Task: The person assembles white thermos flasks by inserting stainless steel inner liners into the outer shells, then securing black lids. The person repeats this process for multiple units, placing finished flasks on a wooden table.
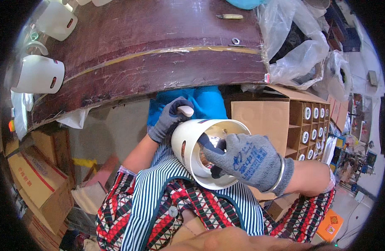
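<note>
A white jug-shaped housing (185, 144) lies tilted in my lap, its wide round mouth turned to the right, a small dark oval marking on its side. My gloved left hand (169, 119) is closed around its handle (185, 111), whose pale end pokes out past the fingers. My gloved right hand (246, 161) reaches into the mouth from the right. One finger stretches along the inner wall, and another dark fingertip shows lower down, apart from it. Nothing shows between these fingers, though the hand covers part of the shiny metallic interior (219, 131).
Ahead stands a dark red-brown table (159, 75) bearing similar white housings (42, 75), a knife-like tool (230, 16) and a metal nut (235, 41). Clear plastic bags (301, 42) cover its right end. A divided carton (301, 129) holds several white-ended parts; closed cartons (42, 184) stand left.
</note>
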The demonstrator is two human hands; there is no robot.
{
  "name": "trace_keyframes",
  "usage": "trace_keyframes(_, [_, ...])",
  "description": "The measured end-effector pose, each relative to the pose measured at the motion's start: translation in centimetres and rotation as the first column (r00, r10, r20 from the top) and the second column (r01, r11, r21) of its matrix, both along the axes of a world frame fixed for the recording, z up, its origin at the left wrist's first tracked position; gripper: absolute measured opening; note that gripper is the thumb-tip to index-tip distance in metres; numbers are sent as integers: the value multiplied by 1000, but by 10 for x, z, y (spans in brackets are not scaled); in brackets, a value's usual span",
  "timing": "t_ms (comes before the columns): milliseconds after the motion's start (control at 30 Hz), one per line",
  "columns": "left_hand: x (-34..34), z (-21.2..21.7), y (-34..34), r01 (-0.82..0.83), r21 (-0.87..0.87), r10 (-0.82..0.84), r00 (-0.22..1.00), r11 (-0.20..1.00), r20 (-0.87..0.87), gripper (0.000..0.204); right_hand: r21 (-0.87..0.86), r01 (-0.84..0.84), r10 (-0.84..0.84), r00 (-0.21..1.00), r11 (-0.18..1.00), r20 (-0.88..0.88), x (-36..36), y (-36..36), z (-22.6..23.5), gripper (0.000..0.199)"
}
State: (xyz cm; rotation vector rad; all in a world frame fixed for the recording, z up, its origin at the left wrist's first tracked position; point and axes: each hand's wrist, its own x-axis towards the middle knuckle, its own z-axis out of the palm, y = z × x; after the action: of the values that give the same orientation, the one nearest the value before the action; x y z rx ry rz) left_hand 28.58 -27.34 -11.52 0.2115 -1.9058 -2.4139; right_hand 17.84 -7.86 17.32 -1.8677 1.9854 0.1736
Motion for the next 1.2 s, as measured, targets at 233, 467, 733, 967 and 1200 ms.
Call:
trace_keyframes(233, [15, 77, 3, -97, 188, 123, 983, 977, -135, 70, -166, -43, 28, 995, 985, -92, -13, 16, -10, 59])
trace_keyframes(467, [-23, 59, 0, 111, 392, -134, 991, 913, 31, 105, -200, 33, -21, 998, 979, 57, -46, -14, -48, 46])
trace_keyframes(733, [-38, 90, -27, -420, -151, 390, 900, 895, -193, 50, -246, 146, -106, 980, 958, 168, -99, -65, -52, 50])
trace_keyframes(967, [-19, 151, -30, -426, -687, 137, 890, 589, -435, 55, -450, 735, -768, 622, 507, 151, -379, 36, -76, 47])
trace_keyframes(1200, [-52, 151, -58, -215, -709, -58, 938, 672, -340, 48, -391, 654, -720, 358, 648, -594, -535, 118, -253, 67])
